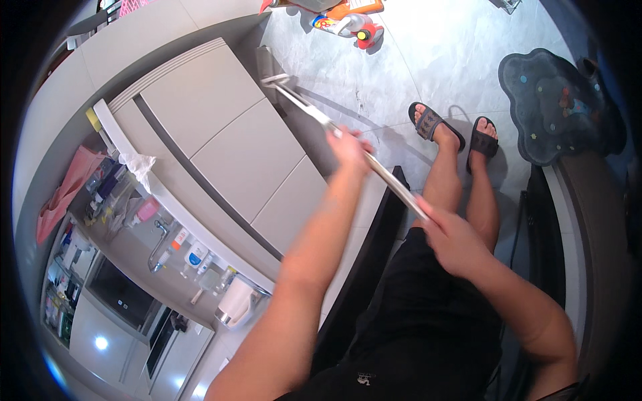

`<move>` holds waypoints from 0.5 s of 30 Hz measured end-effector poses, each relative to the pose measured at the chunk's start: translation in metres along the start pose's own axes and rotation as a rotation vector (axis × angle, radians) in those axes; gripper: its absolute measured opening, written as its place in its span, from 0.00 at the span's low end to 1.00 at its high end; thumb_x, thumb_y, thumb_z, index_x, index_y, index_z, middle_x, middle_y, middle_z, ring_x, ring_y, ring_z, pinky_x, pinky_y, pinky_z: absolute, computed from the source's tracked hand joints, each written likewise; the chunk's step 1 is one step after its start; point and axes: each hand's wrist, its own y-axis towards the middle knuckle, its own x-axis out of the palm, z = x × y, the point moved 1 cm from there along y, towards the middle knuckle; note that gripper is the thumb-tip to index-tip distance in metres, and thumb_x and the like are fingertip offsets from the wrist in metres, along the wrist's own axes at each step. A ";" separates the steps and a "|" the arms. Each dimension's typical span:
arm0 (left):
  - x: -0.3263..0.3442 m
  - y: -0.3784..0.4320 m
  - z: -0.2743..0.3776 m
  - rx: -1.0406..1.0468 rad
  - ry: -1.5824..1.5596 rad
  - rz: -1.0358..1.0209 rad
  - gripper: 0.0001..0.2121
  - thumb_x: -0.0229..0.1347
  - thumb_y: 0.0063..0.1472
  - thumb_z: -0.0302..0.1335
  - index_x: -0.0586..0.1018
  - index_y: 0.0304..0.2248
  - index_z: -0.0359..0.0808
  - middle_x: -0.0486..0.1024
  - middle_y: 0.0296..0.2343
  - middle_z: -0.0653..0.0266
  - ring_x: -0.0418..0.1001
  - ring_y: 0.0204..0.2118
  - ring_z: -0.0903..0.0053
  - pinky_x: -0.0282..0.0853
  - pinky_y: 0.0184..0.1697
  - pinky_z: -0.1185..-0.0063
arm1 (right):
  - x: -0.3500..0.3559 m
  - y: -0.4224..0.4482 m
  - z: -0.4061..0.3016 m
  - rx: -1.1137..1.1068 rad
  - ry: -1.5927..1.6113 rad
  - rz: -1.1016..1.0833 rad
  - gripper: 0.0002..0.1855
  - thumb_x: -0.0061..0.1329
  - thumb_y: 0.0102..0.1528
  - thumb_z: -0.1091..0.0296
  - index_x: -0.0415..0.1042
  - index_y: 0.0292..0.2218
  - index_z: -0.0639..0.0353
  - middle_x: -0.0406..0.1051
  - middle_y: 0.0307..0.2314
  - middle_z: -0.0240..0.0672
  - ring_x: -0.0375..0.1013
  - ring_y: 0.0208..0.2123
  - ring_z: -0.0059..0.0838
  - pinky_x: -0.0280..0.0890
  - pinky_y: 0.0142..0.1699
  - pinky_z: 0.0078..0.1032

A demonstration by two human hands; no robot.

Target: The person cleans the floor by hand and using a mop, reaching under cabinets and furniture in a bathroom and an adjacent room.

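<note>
A long, pale mop handle (388,178) slants across the view, with both of my hands around it. My left hand (349,150), somewhat blurred, grips it partway down the shaft. Closer to my body, my right hand (454,240) is closed around the upper end. At the far end, the mop head (266,62) rests on the grey tiled floor (331,85), close beside the base of a light vanity cabinet (246,150). Part of the head's underside is hidden.
Several cleaning bottles (368,35) stand on the floor at the top. A dark scalloped mat (549,110) lies at right. Above the cabinet, a washbasin faucet (160,228), toiletries and a pale electric kettle (239,301) line the counter. A black threshold (371,240) runs beside my legs.
</note>
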 end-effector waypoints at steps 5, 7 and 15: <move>0.007 0.058 0.027 0.084 0.086 -0.041 0.25 0.42 0.69 0.26 0.50 0.62 0.45 0.68 0.31 0.56 0.64 0.18 0.76 0.61 0.16 0.76 | 0.006 0.027 0.006 -0.235 0.002 0.170 0.23 0.40 0.67 0.66 0.65 0.61 0.59 0.75 0.35 0.47 0.74 0.34 0.37 0.67 0.43 0.31; 0.035 -0.004 -0.033 0.182 0.281 -0.072 0.22 0.44 0.68 0.23 0.55 0.59 0.42 0.67 0.28 0.62 0.66 0.19 0.76 0.64 0.15 0.76 | -0.002 0.004 0.068 -0.226 0.024 0.228 0.24 0.39 0.68 0.67 0.64 0.63 0.57 0.77 0.40 0.43 0.74 0.37 0.32 0.66 0.46 0.27; -0.005 -0.118 -0.153 0.382 0.472 -0.105 0.36 0.45 0.69 0.27 0.37 0.69 0.43 0.65 0.47 0.42 0.74 0.32 0.60 0.71 0.30 0.71 | 0.006 -0.147 0.085 0.563 0.356 0.023 0.30 0.35 0.68 0.72 0.51 0.69 0.46 0.63 0.30 0.27 0.61 0.27 0.17 0.62 0.34 0.16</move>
